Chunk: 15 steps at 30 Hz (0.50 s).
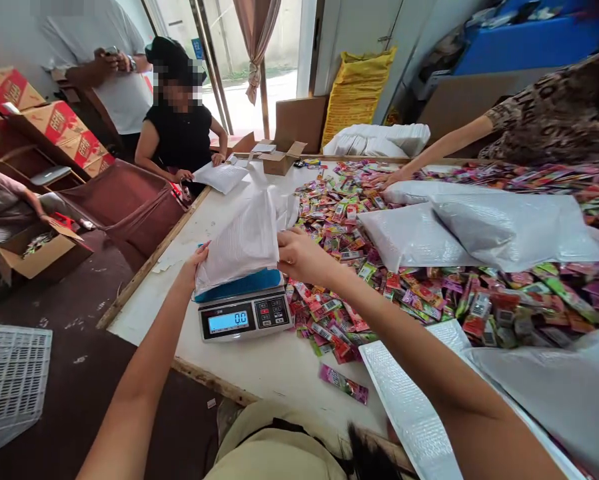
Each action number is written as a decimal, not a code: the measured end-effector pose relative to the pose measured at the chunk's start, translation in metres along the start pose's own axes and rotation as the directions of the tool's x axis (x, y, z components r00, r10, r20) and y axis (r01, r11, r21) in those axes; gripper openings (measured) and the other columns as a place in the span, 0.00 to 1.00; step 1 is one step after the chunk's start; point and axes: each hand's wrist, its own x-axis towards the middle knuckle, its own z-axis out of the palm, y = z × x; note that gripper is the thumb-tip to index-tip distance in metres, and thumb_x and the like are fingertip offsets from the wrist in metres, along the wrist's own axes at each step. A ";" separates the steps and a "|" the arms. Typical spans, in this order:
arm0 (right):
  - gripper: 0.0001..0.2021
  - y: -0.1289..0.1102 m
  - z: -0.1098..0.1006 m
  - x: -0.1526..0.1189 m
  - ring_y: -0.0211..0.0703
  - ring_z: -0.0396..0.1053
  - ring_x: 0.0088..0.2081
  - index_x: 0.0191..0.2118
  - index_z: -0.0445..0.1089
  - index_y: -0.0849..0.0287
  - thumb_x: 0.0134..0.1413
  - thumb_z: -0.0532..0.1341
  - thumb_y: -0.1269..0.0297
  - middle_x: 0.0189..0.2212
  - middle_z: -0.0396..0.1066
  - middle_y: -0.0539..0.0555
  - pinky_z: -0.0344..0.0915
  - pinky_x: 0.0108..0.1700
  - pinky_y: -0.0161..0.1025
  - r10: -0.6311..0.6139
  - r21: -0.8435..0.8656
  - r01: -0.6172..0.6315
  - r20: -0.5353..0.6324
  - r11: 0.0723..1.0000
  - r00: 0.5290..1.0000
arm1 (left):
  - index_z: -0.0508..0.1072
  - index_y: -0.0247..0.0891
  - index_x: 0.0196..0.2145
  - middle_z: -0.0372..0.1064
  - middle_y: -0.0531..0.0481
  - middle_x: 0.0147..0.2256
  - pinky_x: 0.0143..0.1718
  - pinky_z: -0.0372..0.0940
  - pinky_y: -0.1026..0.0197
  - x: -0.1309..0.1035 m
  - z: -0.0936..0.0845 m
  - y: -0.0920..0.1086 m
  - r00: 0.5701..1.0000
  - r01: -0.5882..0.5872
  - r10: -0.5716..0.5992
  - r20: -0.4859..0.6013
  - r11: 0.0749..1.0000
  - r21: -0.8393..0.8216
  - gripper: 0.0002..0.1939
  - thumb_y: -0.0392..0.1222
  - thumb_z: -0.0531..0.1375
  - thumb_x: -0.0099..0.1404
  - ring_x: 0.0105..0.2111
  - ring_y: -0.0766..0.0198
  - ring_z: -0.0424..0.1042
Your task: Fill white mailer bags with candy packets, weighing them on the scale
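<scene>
Gripping a bag [242, 240], the left hand [198, 260] and right hand [296, 255] hold it over the scale [246, 320], partly hiding its plate [232, 287]; whether they touch is unclear.

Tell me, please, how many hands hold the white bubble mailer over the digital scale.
2: left hand on the left of the white bubble mailer, right hand on its right.

White bag [242, 240] between left fingers [202, 254] and right fingers [288, 245], over a scale [244, 319] at 0.0
</scene>
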 end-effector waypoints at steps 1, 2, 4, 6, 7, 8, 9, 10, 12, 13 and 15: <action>0.11 0.007 0.018 -0.004 0.41 0.61 0.35 0.24 0.67 0.59 0.56 0.57 0.74 0.32 0.67 0.53 0.53 0.45 0.44 0.027 -0.009 -0.027 0.006 1.000 1.000 | 0.74 0.37 0.51 0.77 0.42 0.48 0.46 0.73 0.51 0.006 -0.011 0.000 1.000 -0.004 0.004 -0.015 1.000 0.017 0.37 0.52 0.72 0.44 0.48 0.47 0.76; 0.11 0.012 0.033 -0.009 0.42 0.61 0.35 0.23 0.67 0.59 0.55 0.57 0.74 0.31 0.67 0.53 0.53 0.45 0.44 0.051 -0.011 -0.051 0.012 0.999 0.999 | 0.73 0.37 0.53 0.77 0.41 0.49 0.45 0.72 0.52 0.010 -0.019 -0.001 1.000 -0.007 0.008 -0.022 0.999 0.042 0.39 0.51 0.73 0.43 0.47 0.49 0.76; 0.11 0.019 0.057 -0.018 0.43 0.61 0.36 0.23 0.68 0.59 0.54 0.56 0.75 0.31 0.67 0.54 0.53 0.45 0.43 0.095 0.000 -0.095 0.015 0.995 0.995 | 0.72 0.37 0.55 0.76 0.41 0.49 0.45 0.71 0.54 0.017 -0.028 -0.002 0.999 -0.035 0.039 -0.036 0.994 0.108 0.43 0.53 0.74 0.41 0.47 0.51 0.76; 0.11 0.021 0.072 -0.029 0.44 0.62 0.36 0.24 0.69 0.59 0.53 0.55 0.76 0.31 0.68 0.56 0.53 0.45 0.43 0.136 0.018 -0.136 0.010 0.991 0.991 | 0.72 0.37 0.54 0.74 0.40 0.51 0.48 0.69 0.55 0.020 -0.031 -0.004 0.993 -0.097 0.108 -0.045 0.976 0.193 0.44 0.56 0.74 0.41 0.50 0.51 0.74; 0.10 0.022 0.077 -0.036 0.45 0.62 0.36 0.24 0.69 0.59 0.52 0.55 0.76 0.31 0.68 0.56 0.53 0.45 0.43 0.157 0.025 -0.157 0.010 0.987 0.988 | 0.73 0.36 0.54 0.74 0.39 0.52 0.50 0.68 0.55 0.020 -0.031 -0.005 0.988 -0.132 0.146 -0.043 0.962 0.241 0.44 0.57 0.74 0.41 0.52 0.50 0.73; 0.10 0.023 0.081 -0.043 0.45 0.63 0.36 0.25 0.70 0.59 0.52 0.55 0.76 0.31 0.69 0.57 0.54 0.44 0.43 0.179 0.032 -0.179 0.010 0.983 0.984 | 0.73 0.35 0.54 0.73 0.39 0.53 0.51 0.67 0.55 0.020 -0.030 -0.007 0.983 -0.164 0.181 -0.036 0.944 0.286 0.43 0.58 0.74 0.42 0.53 0.50 0.71; 0.09 0.024 0.083 -0.050 0.46 0.63 0.36 0.26 0.70 0.59 0.52 0.55 0.75 0.32 0.69 0.58 0.54 0.44 0.44 0.196 0.047 -0.196 0.013 0.979 0.981 | 0.73 0.35 0.54 0.72 0.38 0.53 0.52 0.66 0.55 0.019 -0.029 -0.008 0.978 -0.189 0.208 -0.024 0.926 0.325 0.43 0.59 0.73 0.44 0.54 0.50 0.71; 0.09 0.025 0.085 -0.058 0.47 0.64 0.37 0.27 0.71 0.59 0.52 0.55 0.75 0.33 0.70 0.58 0.55 0.44 0.44 0.205 0.076 -0.206 0.020 0.975 0.978 | 0.73 0.34 0.54 0.72 0.37 0.54 0.52 0.66 0.56 0.018 -0.028 -0.010 0.974 -0.209 0.228 -0.012 0.911 0.355 0.42 0.60 0.72 0.45 0.54 0.51 0.70; 0.10 0.030 0.086 -0.072 0.48 0.66 0.39 0.31 0.72 0.59 0.50 0.55 0.76 0.35 0.71 0.58 0.58 0.44 0.43 0.209 0.182 -0.213 0.043 0.960 0.977 | 0.73 0.34 0.54 0.71 0.37 0.56 0.51 0.66 0.56 0.016 -0.028 -0.013 0.968 -0.234 0.252 0.005 0.890 0.391 0.41 0.61 0.71 0.48 0.52 0.52 0.71; 0.11 0.033 0.086 -0.078 0.48 0.67 0.39 0.32 0.72 0.59 0.50 0.54 0.77 0.35 0.71 0.58 0.60 0.43 0.42 0.221 0.250 -0.224 0.044 0.942 0.974 | 0.73 0.35 0.54 0.70 0.37 0.56 0.51 0.66 0.57 0.016 -0.028 -0.014 0.966 -0.241 0.258 0.012 0.884 0.401 0.40 0.61 0.71 0.49 0.52 0.52 0.71; 0.15 0.041 0.084 -0.081 0.46 0.68 0.39 0.38 0.73 0.59 0.49 0.52 0.78 0.36 0.71 0.57 0.63 0.42 0.40 0.279 0.366 -0.261 0.004 0.893 0.960 | 0.74 0.36 0.54 0.71 0.38 0.56 0.51 0.66 0.57 0.018 -0.030 -0.014 0.966 -0.244 0.256 0.029 0.877 0.415 0.40 0.62 0.70 0.50 0.51 0.53 0.72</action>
